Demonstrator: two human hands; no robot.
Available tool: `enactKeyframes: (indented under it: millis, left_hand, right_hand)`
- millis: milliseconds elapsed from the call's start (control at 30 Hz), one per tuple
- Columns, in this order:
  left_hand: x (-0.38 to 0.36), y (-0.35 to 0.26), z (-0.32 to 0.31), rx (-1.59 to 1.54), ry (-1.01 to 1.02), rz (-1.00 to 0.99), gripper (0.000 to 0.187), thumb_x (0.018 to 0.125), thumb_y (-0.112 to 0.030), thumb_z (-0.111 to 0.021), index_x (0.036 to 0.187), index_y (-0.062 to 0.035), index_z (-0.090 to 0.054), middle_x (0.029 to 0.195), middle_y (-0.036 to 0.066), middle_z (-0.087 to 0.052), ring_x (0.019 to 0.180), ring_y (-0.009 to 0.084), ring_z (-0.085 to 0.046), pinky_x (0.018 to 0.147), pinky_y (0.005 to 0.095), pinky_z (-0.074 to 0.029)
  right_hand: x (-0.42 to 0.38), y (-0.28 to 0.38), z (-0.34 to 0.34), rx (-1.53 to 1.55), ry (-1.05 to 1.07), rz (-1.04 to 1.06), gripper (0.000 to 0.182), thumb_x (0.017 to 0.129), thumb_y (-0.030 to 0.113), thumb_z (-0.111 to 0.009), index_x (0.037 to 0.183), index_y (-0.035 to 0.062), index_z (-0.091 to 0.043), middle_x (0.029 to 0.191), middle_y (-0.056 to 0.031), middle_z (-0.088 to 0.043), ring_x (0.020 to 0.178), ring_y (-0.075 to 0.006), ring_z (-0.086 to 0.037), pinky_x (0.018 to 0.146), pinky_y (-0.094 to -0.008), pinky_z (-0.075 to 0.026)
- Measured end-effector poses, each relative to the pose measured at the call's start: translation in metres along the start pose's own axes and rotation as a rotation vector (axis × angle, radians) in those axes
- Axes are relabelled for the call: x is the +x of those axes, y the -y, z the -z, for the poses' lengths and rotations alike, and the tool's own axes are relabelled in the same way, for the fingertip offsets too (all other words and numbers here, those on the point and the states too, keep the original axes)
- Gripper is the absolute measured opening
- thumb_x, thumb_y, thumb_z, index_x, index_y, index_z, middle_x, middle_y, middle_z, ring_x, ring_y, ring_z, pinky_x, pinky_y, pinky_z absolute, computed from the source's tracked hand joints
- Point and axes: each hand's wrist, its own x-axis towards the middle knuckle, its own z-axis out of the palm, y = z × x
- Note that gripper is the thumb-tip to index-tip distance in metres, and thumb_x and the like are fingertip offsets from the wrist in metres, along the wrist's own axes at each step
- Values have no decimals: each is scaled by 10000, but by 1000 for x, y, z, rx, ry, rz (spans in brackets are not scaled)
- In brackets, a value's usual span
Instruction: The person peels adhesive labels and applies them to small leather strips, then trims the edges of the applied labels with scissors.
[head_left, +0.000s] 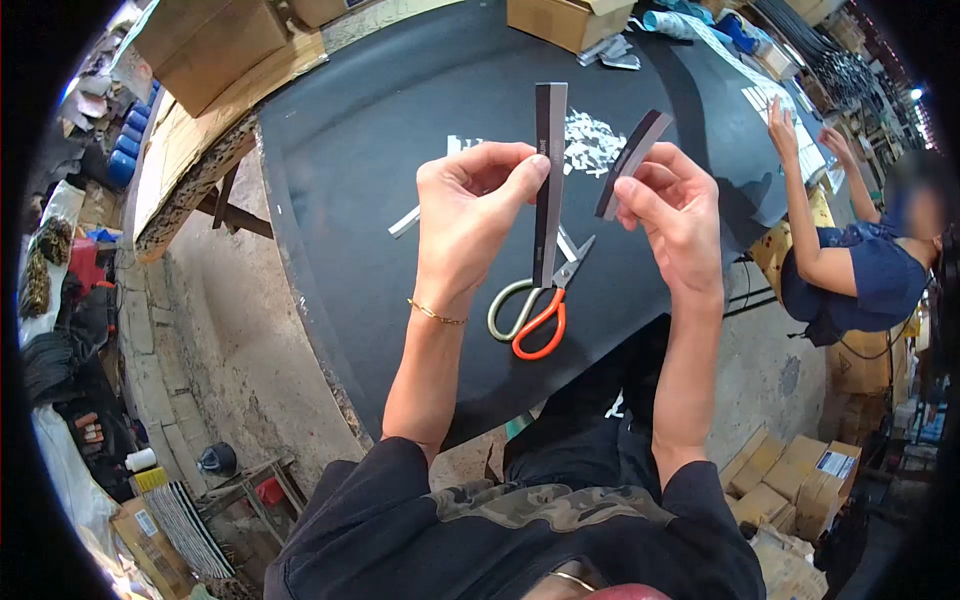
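Between thumb and fingers, my left hand (482, 195) pinches a long black-and-grey strip (547, 200), held nearly upright above the table. A shorter, slightly curved black-and-grey strip (634, 160) is tilted in the pinch of my right hand (672, 205). The two strips are apart. Beneath my hands lie scissors (540, 325) with one orange and one olive-green handle loop; their blades are partly hidden behind the long strip. Beyond the strips is a heap of small white cut pieces (592, 143). Part of a white strip (404, 222) shows beside my left hand.
A black-topped table (350, 190) spreads under everything. Cardboard boxes (565, 22) stand at its far edge, with grey strips (612, 52) nearby. To the right sits another person (850, 250), hands raised near white sheets. More boxes (795, 480) stand on the floor at lower right.
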Motion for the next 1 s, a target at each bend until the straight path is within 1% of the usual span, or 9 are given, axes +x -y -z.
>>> enactKeyframes:
  millis: [100, 200, 267, 467, 600, 667, 800, 867, 1000]
  left_hand:
    - [-7, -1, -13, 3, 48, 36, 126, 788, -19, -679, 883, 63, -676, 784, 93, -661, 690, 121, -603, 648, 236, -485]
    - [-13, -2, -18, 55, 92, 25, 133, 789, -32, -681, 880, 65, -676, 772, 94, -663, 682, 122, -606, 647, 234, -492]
    - [-14, 0, -21, 55, 130, 25, 134, 791, -36, -679, 881, 63, -678, 770, 97, -665, 683, 123, -608, 649, 237, -495]
    - [-15, 4, -26, 50, 172, 49, 128, 799, -42, -673, 882, 55, -680, 777, 86, -664, 688, 115, -603, 655, 241, -493]
    - [-17, 6, -29, 38, 182, 48, 131, 807, -43, -667, 899, 50, -678, 799, 79, -664, 705, 107, -601, 671, 231, -489]
    - [-18, 9, -33, 0, 159, 4, 147, 810, -104, -656, 856, 34, -676, 740, 46, -658, 657, 72, -602, 617, 206, -486]
    - [-21, 9, -36, -9, 159, -5, 137, 815, -98, -656, 857, 32, -673, 747, 46, -657, 663, 72, -603, 619, 207, -487]
    - [-20, 9, -37, -43, 159, 8, 135, 819, -92, -659, 867, 33, -676, 750, 52, -659, 670, 75, -606, 624, 208, -490]
    - [-21, 8, -35, -56, 175, 5, 139, 821, -88, -664, 884, 35, -678, 758, 57, -663, 673, 77, -608, 627, 210, -493]
  right_hand:
    - [-8, 7, -3, -24, 42, 35, 92, 813, 29, -668, 889, -19, -648, 732, -38, -631, 611, -67, -539, 542, -202, -415]
    - [-13, 5, -3, -152, 35, 49, 83, 823, 50, -672, 864, -21, -659, 703, -32, -628, 600, -56, -536, 541, -197, -417]
    - [-16, 7, 0, -263, 63, 24, 84, 820, 61, -681, 833, -20, -666, 680, -29, -629, 600, -49, -546, 545, -189, -428]
    - [-22, 23, 3, -467, 52, -21, 115, 811, 72, -692, 845, -34, -665, 698, -33, -644, 626, -53, -578, 567, -186, -458]
    - [-23, 24, 4, -463, 69, -5, 132, 806, 81, -699, 857, -35, -662, 712, -34, -647, 639, -55, -584, 575, -188, -463]
    - [-23, 26, 4, -468, 59, 38, 132, 814, 88, -693, 864, -30, -663, 728, -36, -650, 652, -62, -592, 582, -192, -470]
    - [-22, 21, 4, -381, 20, 61, 137, 822, 102, -687, 866, -26, -663, 738, -37, -650, 659, -71, -597, 584, -199, -477]
    - [-22, 17, 4, -343, -10, 124, 137, 833, 108, -677, 870, -24, -664, 729, -36, -649, 646, -78, -597, 581, -201, -480]
    - [-24, 18, 1, -324, -29, 128, 137, 839, 104, -670, 869, -30, -664, 728, -45, -654, 639, -81, -604, 572, -203, -486]
